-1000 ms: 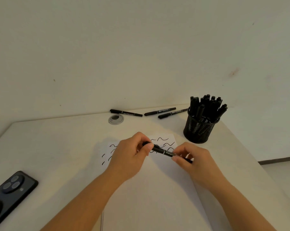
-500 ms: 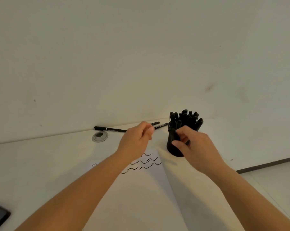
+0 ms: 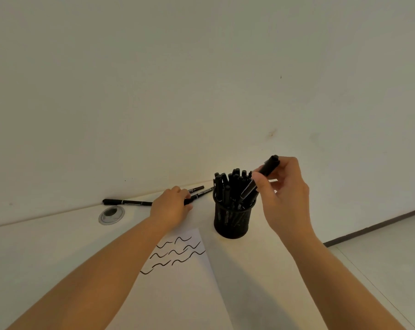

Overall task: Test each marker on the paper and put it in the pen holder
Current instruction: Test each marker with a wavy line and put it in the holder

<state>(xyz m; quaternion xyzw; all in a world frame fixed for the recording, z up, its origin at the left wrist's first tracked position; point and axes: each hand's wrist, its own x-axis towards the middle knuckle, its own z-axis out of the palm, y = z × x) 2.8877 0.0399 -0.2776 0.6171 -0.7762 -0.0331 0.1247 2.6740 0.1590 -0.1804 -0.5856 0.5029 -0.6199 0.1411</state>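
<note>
held marker above the pen holder, long axis tilted: capped end up and to the right at the wall, lower end angled down-left into the holder's mouth among the markers already standing there. right hand pinches it mid-barrel, thumb and fingers curled round it. marker is black all over, slim, blunt cap. pen holder is a black mesh cylinder, upright, crowded with black markers. left of the holder, at the wall edge, the left hand rests over a loose marker; fingers curl down onto its near end, though whether they really grip it i cannot tell. a second loose marker lies just behind that one, a third farther left of the holder, each lying roughly along the wall. paper in front of and left of the holder, white, with rows of black wavy test strokes near its far edge. a round metal grommet is set in the desk, well left of the holder. desk pale, wall plain off-white with a few marks, dark skirting to the holder's right.
</note>
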